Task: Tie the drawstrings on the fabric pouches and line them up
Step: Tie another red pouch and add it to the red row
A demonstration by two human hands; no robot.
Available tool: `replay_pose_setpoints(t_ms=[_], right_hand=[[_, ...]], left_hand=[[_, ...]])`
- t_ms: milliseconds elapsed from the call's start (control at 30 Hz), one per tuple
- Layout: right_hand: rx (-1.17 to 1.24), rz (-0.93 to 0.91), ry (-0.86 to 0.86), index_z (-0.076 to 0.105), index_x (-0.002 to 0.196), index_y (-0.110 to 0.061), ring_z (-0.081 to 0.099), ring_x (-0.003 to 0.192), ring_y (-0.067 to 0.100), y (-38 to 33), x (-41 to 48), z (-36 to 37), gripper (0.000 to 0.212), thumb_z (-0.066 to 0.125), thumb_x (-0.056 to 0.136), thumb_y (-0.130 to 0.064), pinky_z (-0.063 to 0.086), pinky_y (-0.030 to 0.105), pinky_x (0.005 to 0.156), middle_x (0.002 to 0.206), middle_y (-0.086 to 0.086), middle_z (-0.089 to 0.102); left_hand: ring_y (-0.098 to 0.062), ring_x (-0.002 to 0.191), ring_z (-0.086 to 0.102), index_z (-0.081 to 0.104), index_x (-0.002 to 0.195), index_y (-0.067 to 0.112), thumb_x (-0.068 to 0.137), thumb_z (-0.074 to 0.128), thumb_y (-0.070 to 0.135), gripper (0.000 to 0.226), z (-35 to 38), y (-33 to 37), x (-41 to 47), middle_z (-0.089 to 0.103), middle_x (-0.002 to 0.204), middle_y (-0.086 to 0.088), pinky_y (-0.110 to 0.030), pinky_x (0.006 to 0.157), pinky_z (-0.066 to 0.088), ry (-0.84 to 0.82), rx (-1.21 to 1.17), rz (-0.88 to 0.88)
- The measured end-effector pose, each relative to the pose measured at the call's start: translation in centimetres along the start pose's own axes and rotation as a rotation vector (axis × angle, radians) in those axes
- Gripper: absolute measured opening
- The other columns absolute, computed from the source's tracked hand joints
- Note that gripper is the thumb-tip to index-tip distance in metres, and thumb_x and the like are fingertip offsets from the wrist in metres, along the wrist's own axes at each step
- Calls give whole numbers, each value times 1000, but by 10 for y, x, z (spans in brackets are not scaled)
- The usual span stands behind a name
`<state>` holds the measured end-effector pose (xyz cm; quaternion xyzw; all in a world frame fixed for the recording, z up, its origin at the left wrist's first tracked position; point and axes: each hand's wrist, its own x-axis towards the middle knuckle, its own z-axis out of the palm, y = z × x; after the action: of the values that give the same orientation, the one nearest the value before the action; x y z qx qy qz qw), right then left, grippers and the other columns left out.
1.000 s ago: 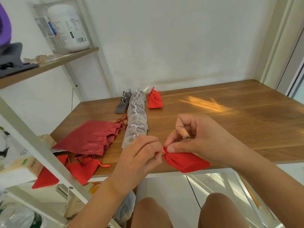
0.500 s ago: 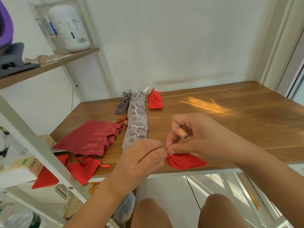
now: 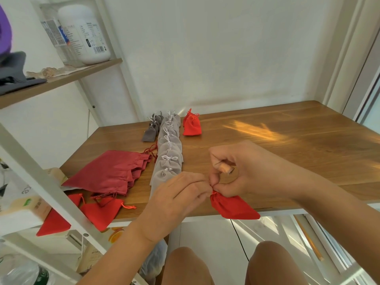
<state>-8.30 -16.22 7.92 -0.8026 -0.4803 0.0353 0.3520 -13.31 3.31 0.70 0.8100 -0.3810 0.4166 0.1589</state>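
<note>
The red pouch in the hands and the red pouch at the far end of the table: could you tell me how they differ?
The held red pouch lies on its side at the table's near edge; the far red pouch sits by the wall, neck away from the camera. The left hand and right hand pinch the held pouch's drawstring; nothing touches the far pouch. The far one lies beside the light grey pouch row; the held one lies apart. Both are small, bright red drawstring pouches.

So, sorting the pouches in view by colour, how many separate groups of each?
light grey row: 1
dark grey cluster: 1
dark red stack: 1
Bright red: 3: far stack, loose pile, held pouch pinched between left hand and right hand
Total: 6
</note>
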Motion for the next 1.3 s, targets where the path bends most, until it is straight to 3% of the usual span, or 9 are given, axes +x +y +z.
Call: replay_pose_setpoints(t_ms=[133, 400, 533, 600, 700, 867, 1000, 1200, 1300], right_hand=[[57, -1, 40, 35, 68, -12, 61, 70, 10, 5, 0, 3, 37, 69, 70, 3, 46, 26, 63, 73, -5, 67], [275, 3, 35, 34, 72, -15, 56, 81, 26, 18, 0, 6, 37, 63, 78, 6, 46, 37, 70, 82, 1, 63], [217, -27, 77, 34, 70, -28, 51, 74, 21, 21, -3, 4, 43, 62, 77, 4, 41, 28, 64, 82, 5, 58], [131, -38, 77, 35, 70, -26, 44, 66, 10, 24, -3, 8, 41, 61, 76, 4, 34, 17, 57, 79, 8, 55], [58, -38, 72, 36, 71, -17, 40, 64, 9, 29, -4, 12, 32, 60, 75, 3, 33, 16, 56, 76, 2, 54], [-20, -80, 36, 30, 69, -35, 45, 66, 13, 36, -7, 21, 35, 54, 75, -10, 36, 19, 55, 77, -2, 53], [-152, -161, 61, 25, 70, -41, 47, 69, 17, 40, -6, 30, 29, 45, 73, -21, 37, 24, 56, 78, -7, 47], [-74, -135, 155, 25, 72, -37, 44, 70, 15, 46, 4, 27, 26, 49, 76, -26, 36, 22, 60, 79, -4, 47], [91, -38, 134, 30, 72, -27, 41, 67, 16, 57, 11, 14, 30, 57, 77, -14, 36, 24, 58, 76, 1, 52]], left_hand=[[-4, 93, 60, 70, 94, 1, 83, 71, 5, 12, -2, 0, 6, 64, 98, 0, -10, 94, 43, 51, 27, -80], [2, 76, 60, 71, 80, 6, 83, 70, 20, 15, -7, 8, 14, 67, 79, 7, -10, 73, 48, 159, -34, -313], [4, 73, 55, 68, 80, 9, 86, 65, 24, 17, -8, 13, 16, 60, 78, 15, -4, 71, 42, 103, -53, -388], [5, 74, 54, 66, 81, 13, 86, 64, 24, 12, -7, 16, 15, 57, 79, 18, -3, 72, 40, 37, -137, -436], [-2, 75, 59, 65, 84, 22, 87, 63, 27, 6, -6, 19, 13, 62, 80, 13, -10, 70, 44, -40, -349, -574], [-6, 69, 57, 67, 80, 20, 86, 65, 22, 7, -7, 23, 9, 62, 70, 7, -19, 66, 48, -219, -738, -840], [-5, 66, 57, 69, 78, 23, 83, 66, 21, 6, -8, 22, 7, 62, 67, 7, -18, 65, 47, -230, -850, -937], [2, 75, 57, 70, 82, 22, 84, 72, 17, 6, -4, 12, 19, 65, 79, 10, -10, 71, 42, -174, -551, -868], [8, 97, 51, 65, 96, 29, 78, 77, 25, 22, 1, -1, 27, 58, 101, 14, -2, 81, 34, -226, -307, -800]])
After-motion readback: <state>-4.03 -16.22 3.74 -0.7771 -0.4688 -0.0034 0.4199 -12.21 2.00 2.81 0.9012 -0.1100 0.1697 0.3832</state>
